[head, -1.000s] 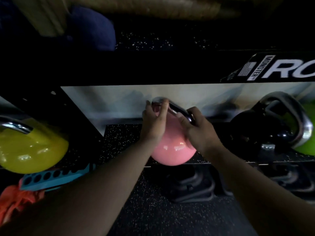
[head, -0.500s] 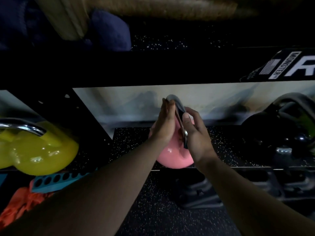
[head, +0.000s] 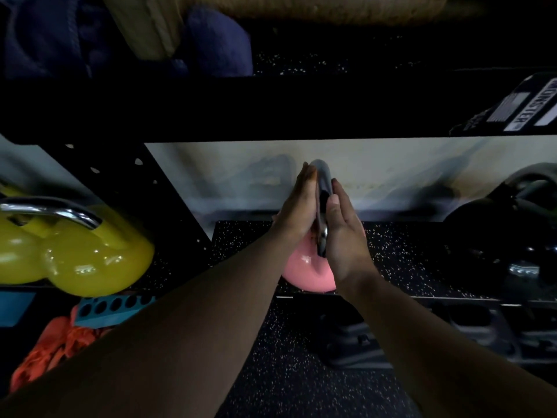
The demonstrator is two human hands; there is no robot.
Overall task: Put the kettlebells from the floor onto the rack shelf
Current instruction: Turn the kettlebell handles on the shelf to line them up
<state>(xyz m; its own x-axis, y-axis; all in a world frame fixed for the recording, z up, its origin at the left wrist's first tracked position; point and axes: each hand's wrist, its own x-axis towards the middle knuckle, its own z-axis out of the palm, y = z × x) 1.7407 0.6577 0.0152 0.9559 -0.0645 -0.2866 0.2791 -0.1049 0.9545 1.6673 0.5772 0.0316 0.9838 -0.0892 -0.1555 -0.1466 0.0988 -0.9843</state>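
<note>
Kettlebells are what the head view centres on, and the pink kettlebell (head: 307,273) sits at mid-frame on the speckled rack shelf (head: 422,260), close to its front edge, with its steel handle (head: 322,203) pointing up and away toward the pale wall. The left hand (head: 297,211) and the right hand (head: 343,236) lie flat against either side of that handle, palms facing, fingers stretched along the metal and not curled round it; it reads as a light press with open palms, though whether they still bear any weight I cannot tell. A second ago both hands were wrapped over a handle lying crosswise to the camera, and half a second ago it was partway round; it now stands edge-on, so the bell has been swivelled on the shelf and the clenched grasp has given way to flat hands. I judge that this bell is placed and only being squared up, with release next. At the left of the frame a yellow kettlebell (head: 90,257) rests on the neighbouring shelf section, and at the right edge a black kettlebell (head: 494,242) stands on the same shelf. Dark shapes on the floor (head: 301,372) beneath the shelf, in the lower right, may be more weights waiting, but they are too dim to name.
</note>
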